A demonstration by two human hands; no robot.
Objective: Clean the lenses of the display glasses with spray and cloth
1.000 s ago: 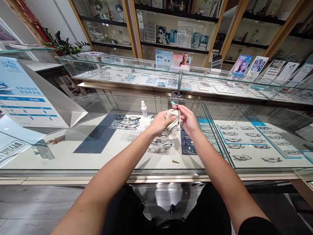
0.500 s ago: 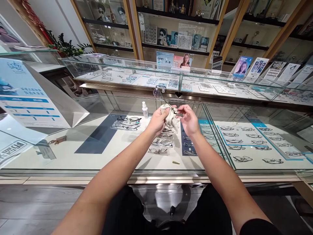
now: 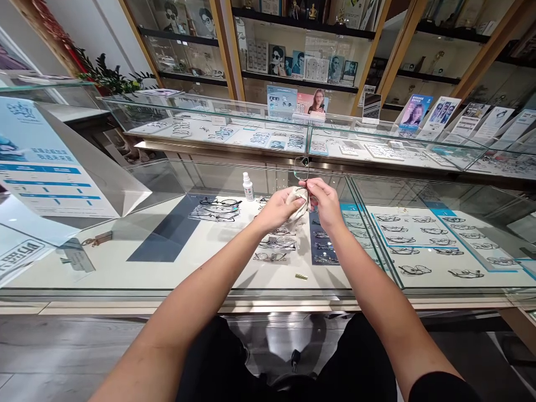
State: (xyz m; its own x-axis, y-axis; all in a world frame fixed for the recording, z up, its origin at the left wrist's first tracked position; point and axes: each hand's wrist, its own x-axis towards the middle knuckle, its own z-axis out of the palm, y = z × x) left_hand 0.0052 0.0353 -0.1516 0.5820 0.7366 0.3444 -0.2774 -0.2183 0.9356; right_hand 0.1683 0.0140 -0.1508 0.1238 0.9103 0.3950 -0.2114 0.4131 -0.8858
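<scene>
A pale cloth [image 3: 298,211] is bunched in my left hand [image 3: 277,210], whose fingers are closed round it. My right hand [image 3: 325,202] pinches a pair of eyeglasses [image 3: 301,168] just beside the cloth. One lens of the eyeglasses stands up above my hands; the rest is hidden by fingers and cloth. Both hands are close together over the glass counter. Left of them a small white bottle [image 3: 248,188] stands upright. Below the hands several eyeglasses [image 3: 275,243] lie in a column, partly covered by the cloth and my left hand.
More eyeglasses [image 3: 215,210] lie by a dark blue mat [image 3: 163,237] on the left. A large folded sign [image 3: 46,162] stands at far left. Right, display trays [image 3: 416,231] hold rows of frames. Another glass showcase [image 3: 226,120] runs behind. A small gold-coloured piece [image 3: 301,276] lies near the front edge.
The eyeglasses have turned and shifted right, with the lens now upright above my right hand. My right hand has closed in on the cloth, and my left hand has moved slightly right.
</scene>
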